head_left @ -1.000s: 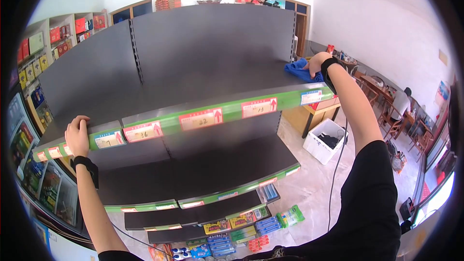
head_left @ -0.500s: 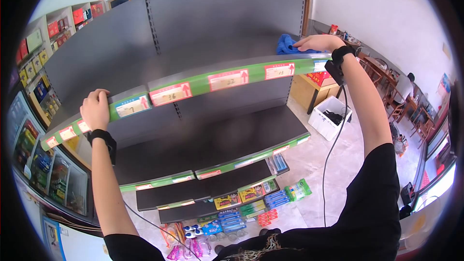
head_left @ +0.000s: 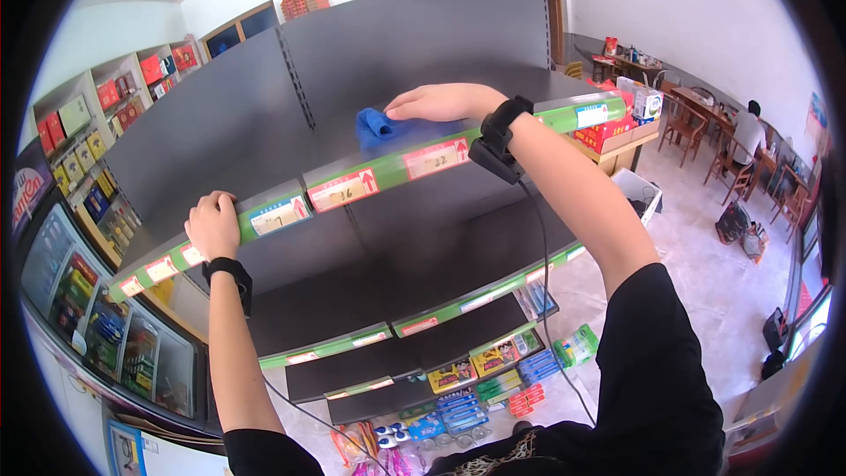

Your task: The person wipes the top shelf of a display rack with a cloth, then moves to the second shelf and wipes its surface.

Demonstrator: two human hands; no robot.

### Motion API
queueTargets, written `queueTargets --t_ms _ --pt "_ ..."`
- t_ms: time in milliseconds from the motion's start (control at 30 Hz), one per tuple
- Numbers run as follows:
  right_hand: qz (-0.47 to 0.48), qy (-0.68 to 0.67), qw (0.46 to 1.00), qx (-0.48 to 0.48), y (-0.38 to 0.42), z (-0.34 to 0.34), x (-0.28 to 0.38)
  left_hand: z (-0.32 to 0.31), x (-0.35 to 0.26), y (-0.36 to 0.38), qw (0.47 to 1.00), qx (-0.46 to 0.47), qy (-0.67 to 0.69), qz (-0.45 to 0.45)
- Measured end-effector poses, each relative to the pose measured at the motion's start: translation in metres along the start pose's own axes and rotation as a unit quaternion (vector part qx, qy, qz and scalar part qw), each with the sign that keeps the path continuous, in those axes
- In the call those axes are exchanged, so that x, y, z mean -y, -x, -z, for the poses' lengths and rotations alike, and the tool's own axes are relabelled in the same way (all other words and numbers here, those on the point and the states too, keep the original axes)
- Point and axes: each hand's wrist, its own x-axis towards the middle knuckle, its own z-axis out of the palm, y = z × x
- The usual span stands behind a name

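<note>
My right hand (head_left: 445, 104) presses a bunched blue cloth (head_left: 376, 125) onto the dark top shelf (head_left: 330, 143), behind its front edge. The fingers rest over the cloth's right side and hide part of it. Along that edge runs a green label strip (head_left: 388, 170) with handwritten price cards. Farther left, my left hand (head_left: 213, 227) is closed over the same shelf edge, fingers on top. Black bands with small devices circle both wrists, and a cable hangs from the right one.
Lower shelves (head_left: 361, 366) hold boxes and packets toward the right, with more goods on the floor. A glass-door fridge (head_left: 115, 326) stands at left. At right are a box-laden table (head_left: 626, 145), a white bin (head_left: 636, 194) and a seated person (head_left: 749, 137).
My right hand has slid the blue cloth leftward along the top shelf, from near its right end toward the middle. My left hand stays on the edge while the view has shifted.
</note>
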Motion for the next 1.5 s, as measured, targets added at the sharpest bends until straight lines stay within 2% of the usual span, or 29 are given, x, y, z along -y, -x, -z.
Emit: queueTargets --t_ms 67,100,267,333,433,533,667,867,933,1000,1100,1167,1267,1300,1333,1367,1400,1500 --pt "-0.009 0.008 0.998 -0.061 0.004 0.004 0.002 0.000 0.000 0.000 1.000 -0.005 0.003 0.001" --pt "-0.025 0.081 0.987 -0.134 -0.001 0.001 -0.008 0.000 0.000 0.000 1.000 -0.007 0.004 0.002" --pt "0.010 0.203 0.927 -0.315 0.013 -0.011 -0.068 0.003 -0.004 0.001 1.000 -0.003 0.011 0.003" --pt "-0.064 0.198 0.929 -0.306 0.027 -0.009 -0.061 0.001 -0.003 0.001 1.000 -0.006 0.012 0.005" --pt "-0.093 0.225 0.910 -0.336 0.029 -0.015 -0.059 -0.002 -0.001 0.000 1.000 -0.010 0.007 0.004" --pt "-0.068 0.159 0.909 -0.380 0.033 -0.018 -0.057 -0.001 0.000 0.000 1.000 -0.007 0.016 0.004" --pt "-0.030 0.160 0.895 -0.414 0.035 -0.022 -0.061 -0.003 0.007 -0.001 0.999 -0.015 0.025 -0.024" --pt "-0.024 0.171 0.890 -0.423 0.033 -0.022 -0.063 -0.009 0.011 -0.006 0.990 -0.127 0.068 -0.007" --pt "-0.038 0.160 0.895 -0.415 0.032 -0.022 -0.062 0.000 -0.007 -0.012 0.982 -0.146 0.123 -0.001" --pt "-0.048 0.165 0.892 -0.417 0.033 -0.021 -0.059 0.016 -0.048 -0.015 0.974 -0.154 0.162 -0.048" --pt "-0.061 0.171 0.890 -0.417 0.033 -0.023 -0.058 0.043 -0.126 -0.013 0.953 -0.074 0.245 -0.161" --pt "-0.057 0.169 0.885 -0.431 0.033 -0.023 -0.057 0.045 -0.178 -0.003 0.947 -0.046 0.215 -0.236" --pt "-0.038 0.172 0.874 -0.452 0.032 -0.024 -0.058 0.032 -0.238 0.017 0.922 0.089 0.184 -0.329" --pt "-0.031 0.180 0.866 -0.465 0.029 -0.025 -0.061 0.019 -0.251 0.032 0.923 0.054 0.127 -0.358" --pt "-0.029 0.188 0.863 -0.468 0.029 -0.026 -0.062 0.008 -0.262 0.042 0.920 0.078 0.107 -0.368" --pt "-0.027 0.195 0.860 -0.471 0.028 -0.026 -0.063 0.003 -0.273 0.048 0.921 0.155 0.112 -0.340" --pt "-0.023 0.203 0.856 -0.476 0.029 -0.026 -0.063 -0.014 -0.278 0.057 0.932 0.092 0.128 -0.325" --pt "-0.025 0.207 0.851 -0.481 0.030 -0.026 -0.060 -0.006 -0.282 0.045 0.931 0.177 0.103 -0.301"
